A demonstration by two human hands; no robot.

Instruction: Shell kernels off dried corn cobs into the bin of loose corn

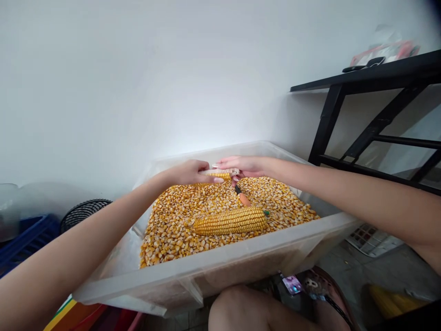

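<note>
A partly stripped corn cob [220, 174] is held low over a bed of loose corn kernels [179, 211]. Its upper side shows bare and whitish, while yellow rows remain lower down. My left hand [189, 173] is closed around the cob's left end, thumb along the near side. At the other end, my right hand [250, 166] has its fingers behind the cob and closes on it; part of its grip is hidden. Just below lies a tool with an orange and black handle [244, 197], its tip out of sight. Nearer me, a full ear of corn [230, 221] rests on the kernels.
The kernels lie in a large translucent plastic bin [220, 257] against a white wall. A black table [372, 78] stands at right. A blue crate [31, 236] and black wire basket [82, 211] are at left. My knee [241, 308] is by the bin's front.
</note>
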